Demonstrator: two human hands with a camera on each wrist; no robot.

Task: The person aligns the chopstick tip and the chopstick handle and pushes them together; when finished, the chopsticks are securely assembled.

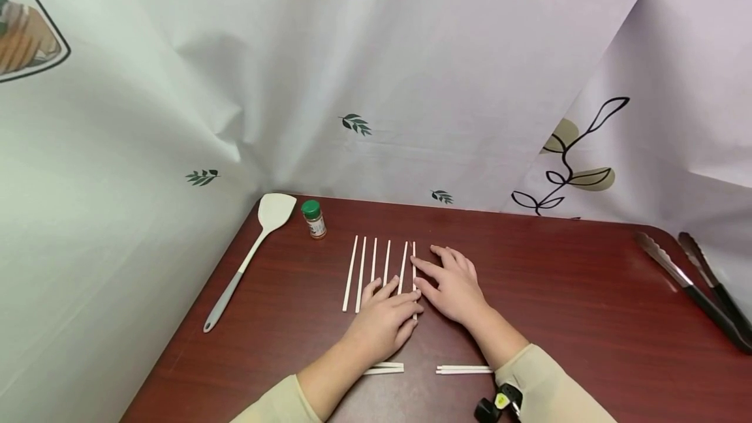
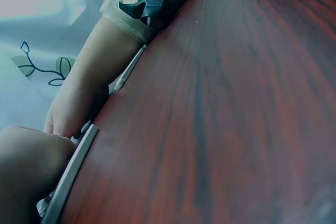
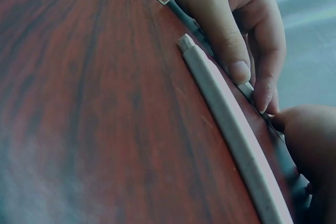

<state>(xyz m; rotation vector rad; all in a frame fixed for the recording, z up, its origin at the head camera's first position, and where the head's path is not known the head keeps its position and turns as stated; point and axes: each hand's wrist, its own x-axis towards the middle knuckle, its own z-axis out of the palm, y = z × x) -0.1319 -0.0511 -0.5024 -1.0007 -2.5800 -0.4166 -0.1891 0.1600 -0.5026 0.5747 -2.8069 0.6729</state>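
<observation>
Several slim white sticks [image 1: 350, 273] lie side by side on the dark red table, roughly upright in the head view. My left hand [image 1: 384, 318] lies across their near ends, hiding some of them, with loosely bent fingers at the rightmost stick [image 1: 414, 250]. Higher along that same stick, my right hand [image 1: 455, 286] touches it with index finger and thumb extended. In the right wrist view, the left hand's thumb and fingers [image 3: 239, 69] point down beside a stick [image 3: 245, 88]. The fingertips of both hands are close together there; the left wrist view hides the right fingertips.
More white sticks lie crosswise near me, some [image 1: 388, 368] partly behind my left forearm, others [image 1: 461, 369] by my right sleeve. A white spatula [image 1: 273, 214] and a green-capped spice jar [image 1: 314, 219] stand back left. Black-handled tongs [image 1: 699, 286] lie far right.
</observation>
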